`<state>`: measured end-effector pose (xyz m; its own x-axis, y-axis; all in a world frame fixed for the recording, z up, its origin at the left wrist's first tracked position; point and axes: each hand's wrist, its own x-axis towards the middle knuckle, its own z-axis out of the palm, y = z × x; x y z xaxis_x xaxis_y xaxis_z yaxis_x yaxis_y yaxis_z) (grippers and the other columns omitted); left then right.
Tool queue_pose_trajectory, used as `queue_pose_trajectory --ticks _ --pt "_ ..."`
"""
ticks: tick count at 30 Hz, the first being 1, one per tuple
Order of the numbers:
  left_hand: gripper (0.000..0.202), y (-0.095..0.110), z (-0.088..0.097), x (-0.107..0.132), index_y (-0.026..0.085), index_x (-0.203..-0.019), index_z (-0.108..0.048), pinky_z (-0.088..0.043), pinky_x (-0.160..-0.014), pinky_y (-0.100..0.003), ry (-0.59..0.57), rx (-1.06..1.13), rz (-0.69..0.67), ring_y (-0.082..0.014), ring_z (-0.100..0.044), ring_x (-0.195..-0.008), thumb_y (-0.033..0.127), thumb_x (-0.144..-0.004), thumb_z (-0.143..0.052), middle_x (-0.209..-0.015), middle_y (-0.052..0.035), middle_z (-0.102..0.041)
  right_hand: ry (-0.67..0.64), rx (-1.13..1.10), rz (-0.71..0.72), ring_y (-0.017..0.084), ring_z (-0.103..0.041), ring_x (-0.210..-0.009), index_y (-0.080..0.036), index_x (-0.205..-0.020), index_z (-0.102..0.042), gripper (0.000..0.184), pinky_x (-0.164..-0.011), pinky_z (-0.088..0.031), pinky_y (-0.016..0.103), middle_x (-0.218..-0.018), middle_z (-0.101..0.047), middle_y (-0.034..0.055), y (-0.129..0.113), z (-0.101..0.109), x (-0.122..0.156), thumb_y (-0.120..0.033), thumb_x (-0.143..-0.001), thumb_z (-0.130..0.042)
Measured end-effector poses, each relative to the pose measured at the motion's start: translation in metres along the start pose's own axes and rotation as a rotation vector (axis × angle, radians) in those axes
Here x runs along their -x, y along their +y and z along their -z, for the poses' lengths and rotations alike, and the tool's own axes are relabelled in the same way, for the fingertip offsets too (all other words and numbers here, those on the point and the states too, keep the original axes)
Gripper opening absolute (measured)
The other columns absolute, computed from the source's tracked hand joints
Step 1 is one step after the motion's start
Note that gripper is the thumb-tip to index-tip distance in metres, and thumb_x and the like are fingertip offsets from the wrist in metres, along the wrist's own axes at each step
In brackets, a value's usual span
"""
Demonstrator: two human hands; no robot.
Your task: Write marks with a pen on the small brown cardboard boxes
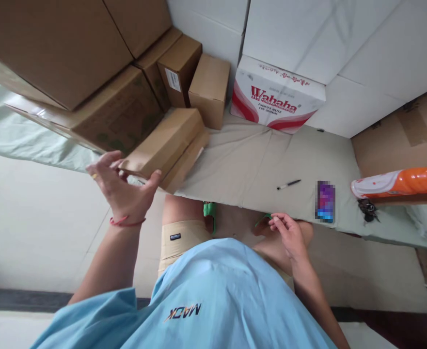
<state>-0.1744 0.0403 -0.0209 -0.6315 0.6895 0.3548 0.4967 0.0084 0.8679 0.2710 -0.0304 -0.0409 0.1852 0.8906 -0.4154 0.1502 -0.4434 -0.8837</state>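
Observation:
My left hand [126, 186], with a ring and a red wrist string, grips the near end of a long brown cardboard box [171, 138]. Its thumb lies against the box's near edge and its fingers are at the left corner. The box is tilted along the front of the cloth-covered surface, slightly blurred on its lower side. My right hand [288, 232] hangs over my right knee, holding nothing, its fingers loosely bent and slightly apart. Beyond the held box stand two smaller cardboard boxes, one with a white label [173, 80] and a plain one [209, 89].
Large cartons [64, 43] are stacked at the left. A Wahaha water carton [276, 99] stands against white boxes [322, 36] at the back. On the cloth [242, 165] lie a pen [289, 184], a phone [325, 201], keys [368, 210] and an orange-and-white cylindrical package [398, 183].

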Motion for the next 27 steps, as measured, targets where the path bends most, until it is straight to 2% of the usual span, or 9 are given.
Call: queue_pose_trajectory --ticks 3,6,8,11,15,17,20,24,27 --pt "0.095 0.004 0.010 0.029 0.030 -0.125 -0.048 -0.059 -0.094 -0.038 -0.003 0.305 0.022 -0.0221 -0.064 -0.111 0.026 -0.043 -0.095 -0.137 -0.0057 -0.053 -0.006 -0.022 0.001 0.019 -0.068 -0.074 -0.021 -0.098 -0.079 0.068 -0.075 -0.058 0.035 -0.085 -0.078 0.0066 0.000 0.001 -0.004 -0.081 -0.070 -0.089" --pt "0.099 0.019 0.011 0.047 0.033 -0.123 -0.049 -0.061 -0.089 -0.032 -0.104 0.515 0.034 -0.0202 -0.066 -0.110 0.022 -0.041 -0.103 -0.131 -0.0034 -0.056 -0.045 -0.094 0.021 0.017 -0.068 -0.075 -0.021 -0.104 -0.079 0.063 -0.076 -0.058 0.034 -0.089 -0.079 0.0063 -0.005 -0.002 -0.008 -0.075 -0.073 -0.091" --pt "0.100 0.036 0.008 0.057 0.036 -0.127 -0.051 -0.063 -0.087 -0.033 -0.214 0.608 0.038 -0.0207 -0.068 -0.106 0.024 -0.045 -0.107 -0.131 -0.0038 -0.058 -0.068 -0.164 0.058 0.018 -0.070 -0.083 -0.023 -0.116 -0.078 0.062 -0.078 -0.060 0.034 -0.105 -0.081 0.0078 -0.011 -0.005 -0.009 -0.068 -0.075 -0.093" --pt "0.105 0.064 -0.001 0.070 0.040 -0.133 -0.051 -0.064 -0.097 -0.039 -0.375 0.698 0.070 -0.0259 -0.072 -0.114 0.036 -0.047 -0.111 -0.139 -0.0054 -0.059 -0.064 -0.238 0.128 0.023 -0.072 -0.107 -0.029 -0.134 -0.072 0.071 -0.087 -0.065 0.037 -0.136 -0.076 0.0086 -0.017 -0.008 -0.005 -0.056 -0.074 -0.097" --pt "0.112 0.086 -0.017 0.077 0.040 -0.140 -0.053 -0.061 -0.107 -0.044 -0.541 0.785 0.158 -0.0322 -0.073 -0.124 0.039 -0.045 -0.112 -0.147 -0.0094 -0.062 -0.071 -0.303 0.138 0.031 -0.073 -0.115 -0.033 -0.142 -0.067 0.082 -0.094 -0.066 0.047 -0.127 -0.080 0.0085 -0.013 0.003 0.008 -0.050 -0.068 -0.099" --pt "0.108 0.083 -0.026 0.075 0.037 -0.138 -0.059 -0.060 -0.106 -0.041 -0.585 0.848 0.236 -0.0316 -0.073 -0.124 0.038 -0.044 -0.111 -0.142 -0.0092 -0.069 -0.045 -0.365 0.157 0.032 -0.075 -0.112 -0.036 -0.142 -0.069 0.084 -0.094 -0.065 0.050 -0.127 -0.080 0.0080 -0.010 0.014 0.017 -0.051 -0.065 -0.099" --pt "0.078 0.065 -0.038 0.073 0.026 -0.123 -0.072 -0.061 -0.103 -0.040 -0.644 0.936 0.503 -0.0351 -0.072 -0.127 0.041 -0.053 -0.103 -0.137 -0.0122 -0.076 -0.070 -0.449 0.211 0.034 -0.076 -0.117 -0.038 -0.131 -0.078 0.073 -0.097 -0.065 0.053 -0.136 -0.079 0.0080 -0.017 0.027 0.032 -0.054 -0.063 -0.098" --pt "0.061 0.039 -0.048 0.085 0.019 -0.111 -0.076 -0.067 -0.099 -0.054 -0.718 0.972 0.862 -0.0467 -0.074 -0.125 0.041 -0.057 -0.091 -0.130 -0.0162 -0.081 -0.190 -0.407 0.317 0.035 -0.078 -0.114 -0.034 -0.121 -0.085 0.061 -0.099 -0.066 0.053 -0.123 -0.083 0.0099 -0.038 0.030 0.056 -0.062 -0.067 -0.095" --pt "0.061 0.032 -0.052 0.100 0.020 -0.114 -0.075 -0.069 -0.097 -0.059 -0.717 0.936 0.954 -0.0509 -0.075 -0.125 0.044 -0.060 -0.089 -0.112 -0.0150 -0.085 -0.215 -0.314 0.316 0.036 -0.078 -0.117 -0.034 -0.128 -0.083 0.067 -0.098 -0.067 0.052 -0.124 -0.082 0.0114 -0.049 0.024 0.070 -0.067 -0.070 -0.094"
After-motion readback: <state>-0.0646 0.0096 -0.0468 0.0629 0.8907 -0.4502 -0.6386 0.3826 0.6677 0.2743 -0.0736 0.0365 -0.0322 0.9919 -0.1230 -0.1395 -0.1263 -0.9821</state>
